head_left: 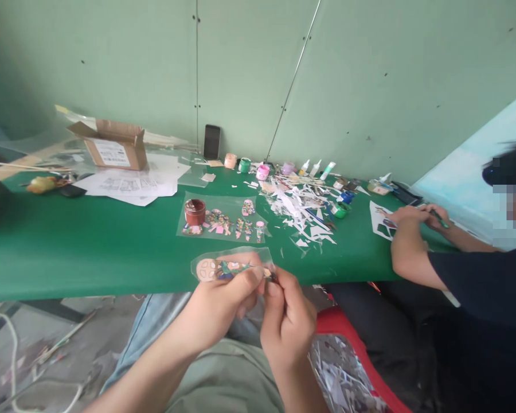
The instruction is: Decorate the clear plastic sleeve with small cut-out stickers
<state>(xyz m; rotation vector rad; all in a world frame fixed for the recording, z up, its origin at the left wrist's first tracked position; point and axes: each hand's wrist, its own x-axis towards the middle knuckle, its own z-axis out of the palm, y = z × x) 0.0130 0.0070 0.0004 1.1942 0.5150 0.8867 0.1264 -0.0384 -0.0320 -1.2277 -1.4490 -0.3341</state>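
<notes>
My left hand is closed on a painted cutout, a long piece with a pale rounded left end and coloured patches on clear film. Its thumb lies on top. My right hand pinches the right end of the same cutout, its fingertips touching those of the left. Just beyond, a clear sheet on the green table bears several small painted pieces and a brown-red paint jar. Whether a small tool is between my right fingers cannot be made out.
White paper scraps are heaped right of the sheet, near paint jars and glue bottles. An open cardboard box and papers stand back left. A phone leans on the wall. At right a person's hands work on paper.
</notes>
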